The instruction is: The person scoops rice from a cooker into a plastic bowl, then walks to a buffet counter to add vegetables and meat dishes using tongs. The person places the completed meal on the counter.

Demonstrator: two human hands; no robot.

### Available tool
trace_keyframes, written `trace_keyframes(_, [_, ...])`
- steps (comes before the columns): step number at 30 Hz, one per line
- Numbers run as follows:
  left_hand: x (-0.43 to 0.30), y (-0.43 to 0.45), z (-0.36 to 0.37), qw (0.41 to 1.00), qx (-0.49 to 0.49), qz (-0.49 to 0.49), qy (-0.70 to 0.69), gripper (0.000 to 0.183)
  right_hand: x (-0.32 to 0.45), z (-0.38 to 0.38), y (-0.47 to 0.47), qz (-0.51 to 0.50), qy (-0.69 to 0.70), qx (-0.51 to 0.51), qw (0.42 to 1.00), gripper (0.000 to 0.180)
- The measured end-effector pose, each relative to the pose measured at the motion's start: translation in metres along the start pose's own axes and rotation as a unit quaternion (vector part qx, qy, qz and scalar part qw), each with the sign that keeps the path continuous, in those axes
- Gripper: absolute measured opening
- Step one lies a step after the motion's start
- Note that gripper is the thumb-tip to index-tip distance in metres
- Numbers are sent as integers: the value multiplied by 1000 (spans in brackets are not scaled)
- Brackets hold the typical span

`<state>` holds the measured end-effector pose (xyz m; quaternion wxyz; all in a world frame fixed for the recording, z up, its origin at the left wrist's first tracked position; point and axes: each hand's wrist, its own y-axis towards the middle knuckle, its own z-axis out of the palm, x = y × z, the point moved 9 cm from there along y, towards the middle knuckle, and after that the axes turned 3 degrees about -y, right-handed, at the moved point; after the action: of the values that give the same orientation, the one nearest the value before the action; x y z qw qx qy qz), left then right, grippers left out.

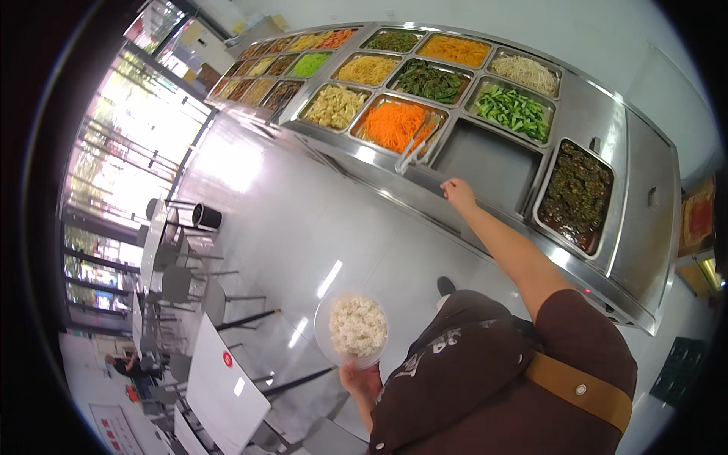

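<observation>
My left hand holds the rim of a clear round bowl of white cooked rice over the floor. Near the front edge of the steel serving counter, my right hand has its fingers curled together, with nothing visible in them. Just left of it, metal tongs rest on the tray of shredded carrot, apart from the hand. Beyond my right hand lies a bare steel well. A tray of dark cooked greens is to its right.
Trays of chopped green vegetable, leafy greens, noodles and several other foods fill the counter. At lower left stand a white table and grey chairs. A black bin is farther back. A seated person is far off.
</observation>
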<state>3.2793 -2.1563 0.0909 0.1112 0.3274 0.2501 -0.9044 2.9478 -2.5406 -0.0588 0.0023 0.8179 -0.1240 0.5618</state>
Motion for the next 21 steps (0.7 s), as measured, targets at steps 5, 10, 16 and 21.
trace_keyframes(5, [-37, 97, -4, 1000, -22, -8, 16, 64, 46, 49, 83, 71, -174, -55, 981, 24])
trace_keyframes(10, [-70, 197, 19, 999, -6, -44, -9, 63, 66, 72, 117, 182, -267, -44, 945, 48])
trace_keyframes(16, [-109, 344, 64, 989, 59, -129, 45, 65, 72, 67, 120, 180, -258, -195, 929, 62])
trace_keyframes(21, [-118, 421, 151, 964, 175, -196, 49, 68, 54, 66, 92, 164, 61, -212, 961, 51])
